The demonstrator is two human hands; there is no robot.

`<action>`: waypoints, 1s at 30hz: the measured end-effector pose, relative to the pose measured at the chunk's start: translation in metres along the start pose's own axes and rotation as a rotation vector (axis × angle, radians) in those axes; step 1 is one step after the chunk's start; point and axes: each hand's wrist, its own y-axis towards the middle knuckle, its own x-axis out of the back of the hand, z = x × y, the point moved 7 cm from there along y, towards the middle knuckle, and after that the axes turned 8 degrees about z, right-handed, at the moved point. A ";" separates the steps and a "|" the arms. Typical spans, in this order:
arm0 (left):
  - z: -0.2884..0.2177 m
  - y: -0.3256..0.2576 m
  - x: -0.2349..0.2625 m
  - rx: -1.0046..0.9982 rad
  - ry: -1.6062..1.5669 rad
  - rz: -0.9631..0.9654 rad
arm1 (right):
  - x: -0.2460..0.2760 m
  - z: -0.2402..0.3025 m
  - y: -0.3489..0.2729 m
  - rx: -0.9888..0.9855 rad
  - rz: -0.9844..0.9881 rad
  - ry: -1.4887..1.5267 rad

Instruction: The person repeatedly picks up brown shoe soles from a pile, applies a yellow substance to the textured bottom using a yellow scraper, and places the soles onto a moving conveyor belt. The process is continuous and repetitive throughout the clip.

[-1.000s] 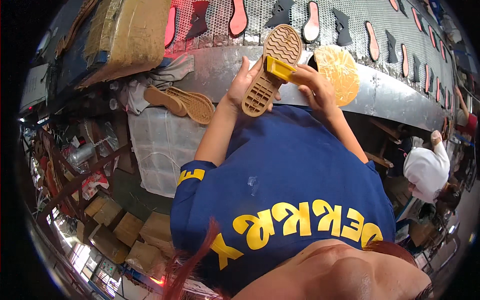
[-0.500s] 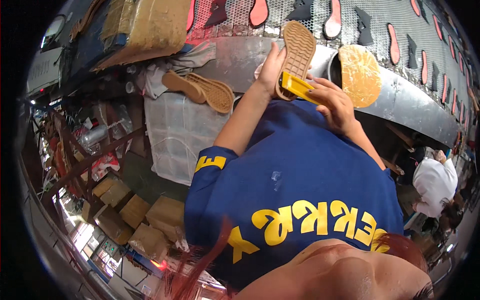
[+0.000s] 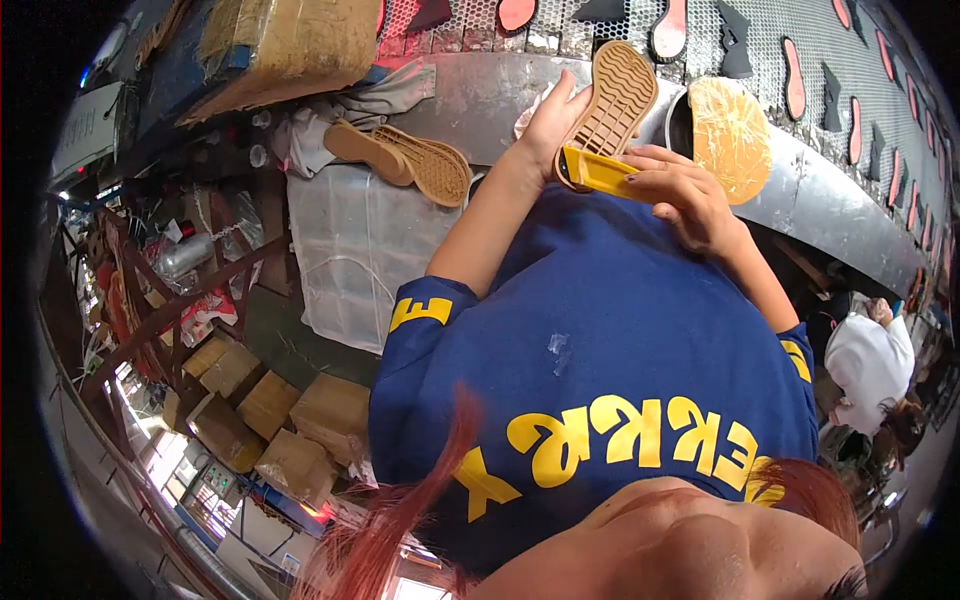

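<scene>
My left hand (image 3: 556,122) is closed around the near part of a tan shoe sole (image 3: 622,95), with its grooved tread facing up. In my right hand (image 3: 690,195) is a flat yellow tool (image 3: 600,174) with a dark end; its exact kind cannot be made out. The tool lies across the near end of the sole and hides part of it. To the left, two more tan soles (image 3: 432,165) rest on a translucent plastic-wrapped stack (image 3: 345,250).
A mesh conveyor (image 3: 700,25) carrying pink-topped insoles and black pieces runs along the far side, behind a metal ledge (image 3: 800,190). A container with a tan, plastic-covered lid (image 3: 732,140) stands right of my hands. Cartons (image 3: 330,415) are at lower left; another person (image 3: 868,360) is at right.
Both hands, with the sole and the yellow tool, have shifted slightly right. The sole tilts a little more to the right. Insoles and black pieces on the conveyor have changed position.
</scene>
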 end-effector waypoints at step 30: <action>-0.042 -0.029 -0.010 -0.557 0.115 -0.002 | 0.020 -0.144 -0.158 -1.001 -0.650 -0.500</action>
